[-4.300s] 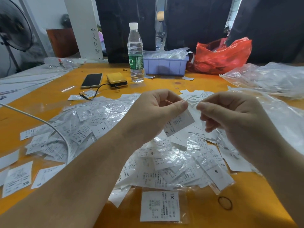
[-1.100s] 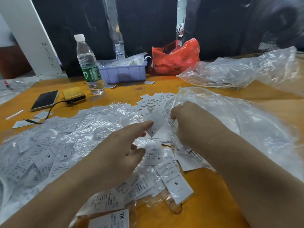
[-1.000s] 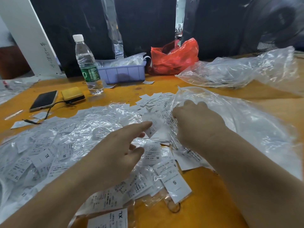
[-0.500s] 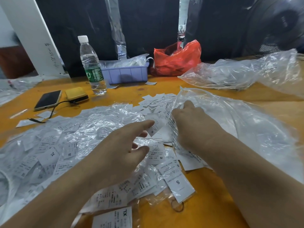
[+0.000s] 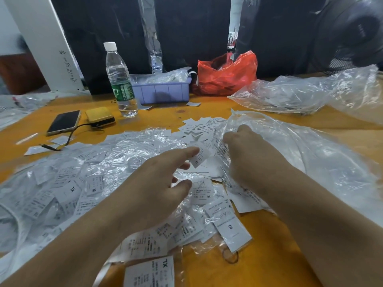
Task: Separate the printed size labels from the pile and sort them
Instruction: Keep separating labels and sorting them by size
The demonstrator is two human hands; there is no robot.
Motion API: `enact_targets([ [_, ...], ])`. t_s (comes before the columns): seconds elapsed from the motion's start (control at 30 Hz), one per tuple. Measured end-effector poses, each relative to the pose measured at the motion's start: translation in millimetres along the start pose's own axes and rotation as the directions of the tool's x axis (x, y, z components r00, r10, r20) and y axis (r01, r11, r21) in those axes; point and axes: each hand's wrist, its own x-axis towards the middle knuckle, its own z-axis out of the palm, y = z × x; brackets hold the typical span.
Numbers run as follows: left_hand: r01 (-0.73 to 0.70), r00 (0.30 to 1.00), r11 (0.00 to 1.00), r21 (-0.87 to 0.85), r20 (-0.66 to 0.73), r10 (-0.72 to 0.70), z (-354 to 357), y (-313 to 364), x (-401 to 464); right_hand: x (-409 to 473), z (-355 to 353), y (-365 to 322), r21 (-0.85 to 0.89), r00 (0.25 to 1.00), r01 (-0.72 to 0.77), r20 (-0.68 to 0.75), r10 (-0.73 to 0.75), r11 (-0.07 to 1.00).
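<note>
A wide pile of white printed size labels (image 5: 97, 183), many in clear film, covers the orange table (image 5: 269, 255). Marks S, M and XL show on them. My left hand (image 5: 157, 183) reaches over the pile with fingers stretched out, its index fingertip touching a tilted S label (image 5: 200, 157). To its right, my right hand (image 5: 246, 156) is knuckles-up, fingers curled down on the edge of a large clear plastic bag (image 5: 300, 162); its fingertips are hidden. A loose S label (image 5: 231, 229) and an XL label (image 5: 153, 270) lie near me.
At the back stand a water bottle (image 5: 120, 79), a purple bin (image 5: 163, 91), a red bag (image 5: 226, 77) and another clear bag (image 5: 310, 94). A phone (image 5: 63, 122) and yellow power bank (image 5: 99, 116) lie left. A rubber band (image 5: 230, 256) sits near the front.
Earlier both hands were raised, pinching a label between them. They have since dropped onto the pile. Over the last second they barely moved.
</note>
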Motion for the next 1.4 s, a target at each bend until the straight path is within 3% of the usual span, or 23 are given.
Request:
enact_targets([
  [0.1,0.004,1.000,1.000,0.015,-0.025,-0.004,-2,1,0,2,-1,0,0.068,0.986,0.052,-0.162,-0.040,0.996],
  [0.17,0.013,0.998,1.000,0.013,-0.059,-0.012,-4,2,1,4,-1,0,0.202,0.953,0.138,-0.295,-0.074,0.970],
  [0.23,0.021,0.992,1.000,-0.019,-0.121,-0.023,-6,4,2,4,-3,-2,0.402,0.938,0.203,-0.342,-0.059,0.893],
  [0.3,0.031,0.980,0.999,-0.045,-0.196,-0.039,-9,3,4,3,-5,-5,0.662,0.972,0.177,-0.234,-0.024,0.728],
  [0.4,0.058,0.966,0.998,-0.036,-0.250,-0.065,-15,2,7,0,-5,-14,0.933,0.998,0.031,-0.009,-0.062,0.358],
  [0.5,0.086,0.970,0.989,-0.118,-0.216,-0.110,-18,0,8,0,-2,-21,0.996,0.989,-0.076,0.081,-0.122,0.041],
  [0.57,0.091,0.982,0.956,-0.279,-0.136,-0.133,-17,0,9,-2,-3,-24,0.986,0.981,-0.118,0.098,-0.166,-0.120],
  [0.7,0.120,0.992,0.849,-0.515,0.036,-0.118,-16,6,9,-2,-5,-23,0.952,0.977,-0.131,0.078,-0.196,-0.275],
  [0.83,0.095,0.995,0.824,-0.558,0.076,-0.062,-15,10,8,-2,-4,-21,0.942,0.971,-0.122,0.048,-0.234,-0.313],
  [0.93,0.087,0.996,0.799,-0.595,0.057,-0.066,-16,11,7,-3,-5,-20,0.959,0.966,-0.116,0.048,-0.254,-0.260],
  [1.0,0.076,0.997,0.812,-0.578,0.033,-0.069,-17,11,7,-1,-7,-17,0.985,0.961,-0.121,0.085,-0.262,-0.126],
  [1.1,0.069,0.996,0.832,-0.551,-0.011,-0.090,-19,12,7,0,-9,-16,0.970,0.953,-0.164,0.203,-0.223,0.180],
  [1.17,0.064,0.994,0.823,-0.565,-0.041,-0.106,-22,12,7,-1,-6,-17,0.940,0.944,-0.204,0.263,-0.200,0.275],
  [1.3,0.071,0.987,0.835,-0.545,-0.080,-0.136,-26,11,7,-3,-5,-20,0.923,0.891,-0.330,0.373,-0.258,0.196],
  [1.4,0.095,0.986,0.831,-0.548,-0.066,-0.156,-25,12,6,-3,-5,-18,0.929,0.887,-0.304,0.357,-0.293,0.213],
])
